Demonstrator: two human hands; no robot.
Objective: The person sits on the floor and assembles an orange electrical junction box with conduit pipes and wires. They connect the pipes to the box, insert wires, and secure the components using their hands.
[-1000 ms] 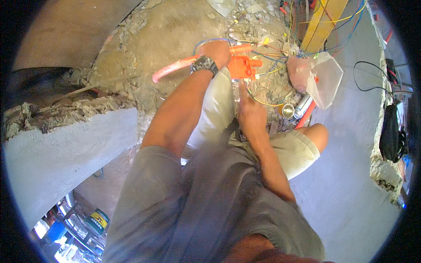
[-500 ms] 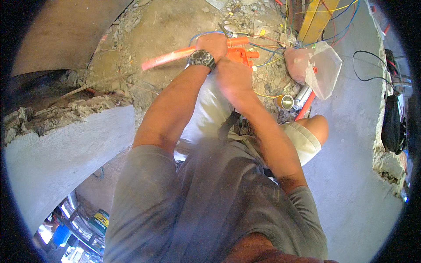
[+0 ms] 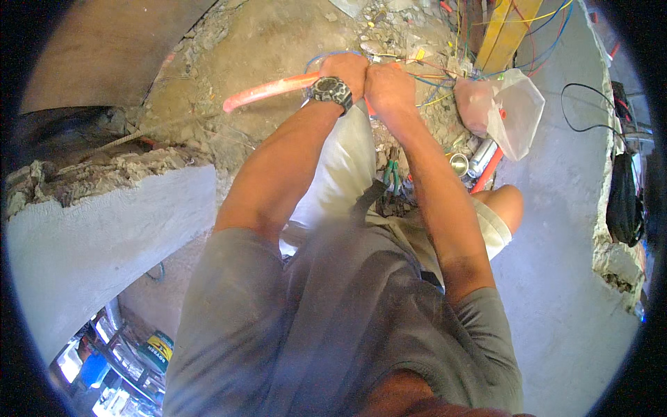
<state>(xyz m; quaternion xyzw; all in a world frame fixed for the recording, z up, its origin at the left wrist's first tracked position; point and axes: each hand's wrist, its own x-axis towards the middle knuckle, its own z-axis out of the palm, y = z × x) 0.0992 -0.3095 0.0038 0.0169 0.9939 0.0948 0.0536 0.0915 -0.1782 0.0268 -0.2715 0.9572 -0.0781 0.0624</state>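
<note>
My left hand (image 3: pixel 345 74), with a watch on the wrist, is closed around an orange plastic conduit pipe (image 3: pixel 267 92). The pipe runs out to the left of that hand and bends slightly downward. Pressed close beside it, my right hand (image 3: pixel 390 89) is closed on an orange junction box (image 3: pixel 369 108), of which only slivers show under the fingers. Where the pipe and the box meet is hidden by my hands. Below the hands, my knee in pale shorts (image 3: pixel 340 153) is bent up close to them.
Yellow, blue and red wires (image 3: pixel 434 83) trail over rubble on the right. A clear plastic bag (image 3: pixel 517 115), an open can (image 3: pixel 458 164), a silver can (image 3: pixel 481 158), another orange pipe (image 3: pixel 488 172) and green-handled pliers (image 3: pixel 394 175) lie nearby. A yellow post (image 3: pixel 501 35) stands behind; a broken grey wall (image 3: pixel 118 222) is at left.
My right hand has moved up and right over the junction box, covering most of it and its stubs. My left hand has shifted slightly right, still gripping the pipe. The pliers have come into view.
</note>
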